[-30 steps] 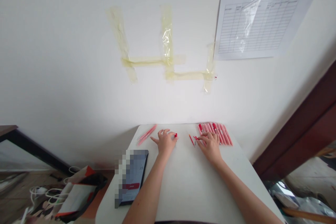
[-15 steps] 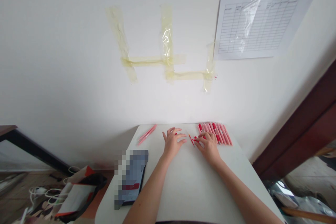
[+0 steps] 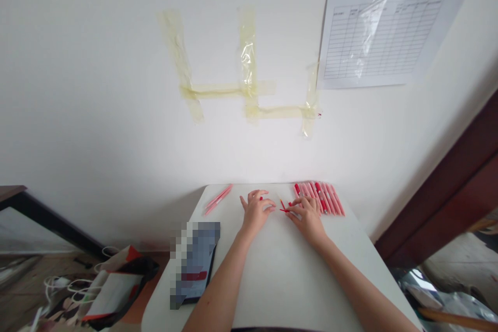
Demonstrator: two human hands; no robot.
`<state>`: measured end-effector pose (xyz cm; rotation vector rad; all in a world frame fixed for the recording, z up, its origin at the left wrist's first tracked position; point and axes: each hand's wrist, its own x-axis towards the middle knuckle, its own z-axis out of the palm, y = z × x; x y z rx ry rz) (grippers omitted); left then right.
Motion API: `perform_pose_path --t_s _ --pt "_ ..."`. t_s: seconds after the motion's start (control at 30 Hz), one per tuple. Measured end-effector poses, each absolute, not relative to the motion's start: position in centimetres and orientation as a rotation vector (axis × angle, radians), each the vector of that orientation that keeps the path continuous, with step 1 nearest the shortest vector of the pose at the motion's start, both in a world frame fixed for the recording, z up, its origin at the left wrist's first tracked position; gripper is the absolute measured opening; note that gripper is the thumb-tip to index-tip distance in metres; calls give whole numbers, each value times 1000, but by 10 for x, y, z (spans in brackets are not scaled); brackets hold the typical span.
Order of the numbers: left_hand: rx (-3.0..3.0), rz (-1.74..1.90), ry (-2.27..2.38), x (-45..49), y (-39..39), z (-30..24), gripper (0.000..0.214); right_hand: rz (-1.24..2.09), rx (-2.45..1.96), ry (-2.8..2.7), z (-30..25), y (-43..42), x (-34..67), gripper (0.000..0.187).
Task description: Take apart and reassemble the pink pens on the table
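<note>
Thin red pen part (image 3: 284, 208) lies at the right hand's (image 3: 309, 220) fingertips, out on the white tabletop (image 3: 268, 280), its tip pointing toward the left hand (image 3: 256, 211). Right-hand grip: fingers curled down and drawn in, appears to pinch the part near its red end against the thumb; the contact is partly hidden by the fingers, so best read only. Left hand: fingers spread, loosely arched, nothing visible in them, fingertips near the part but not touching it. Handling, judged: very light, stiff, thin plastic, likely slick and easy to roll or flick away; small enough that a fingertip pinch mid-length is the sane hold, not a palm grab. Row of red-capped pink pens (image 3: 319, 198) lies side by side just beyond the right hand, by the far table edge. Two loose pink pens (image 3: 218, 199) lie well apart to the left. Pixelated dark tablet (image 3: 196, 264) sits by the left table edge. Ruled paper chart (image 3: 381, 36) hangs on the wall (image 3: 116, 114).
</note>
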<state>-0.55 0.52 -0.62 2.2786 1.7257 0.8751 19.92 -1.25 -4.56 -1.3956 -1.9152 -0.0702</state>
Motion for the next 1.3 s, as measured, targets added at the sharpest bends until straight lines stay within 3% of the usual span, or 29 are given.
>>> perform_pose_path --t_s 0.23,0.67,1.3 --pt "2387 652 1758 -16 6 -5 12 -108 -1448 -1895 -47 -11 202 17" --pt "2402 711 1918 -11 6 -8 19 -264 -1445 -1928 -39 -20 189 12" --pt "2230 656 1893 -17 7 4 10 -302 -1399 -2000 -34 -28 169 14"
